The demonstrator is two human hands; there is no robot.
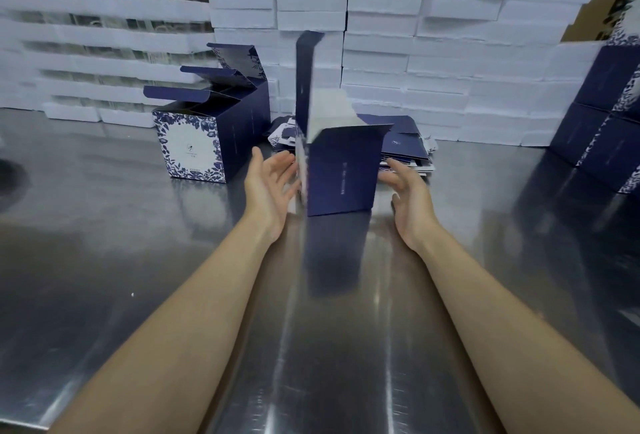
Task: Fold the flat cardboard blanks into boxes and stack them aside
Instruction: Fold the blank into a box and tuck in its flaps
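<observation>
A dark blue box (341,174) stands upright on the steel table (329,329) in the middle, its tall lid flap raised. My left hand (272,184) is open beside its left face, fingers straight and touching or nearly touching it. On the box's right side is my right hand (407,191), also open, fingers relaxed, close to the wall. Behind the box lies a pile of flat blue blanks (405,143). To the left stand folded boxes (204,136) in a row with lids up, the front one with a white floral face.
White foam trays (381,35) are stacked high along the back of the table. More dark blue boxes (602,122) are piled at the right edge. A brown carton (595,1) shows at the upper right.
</observation>
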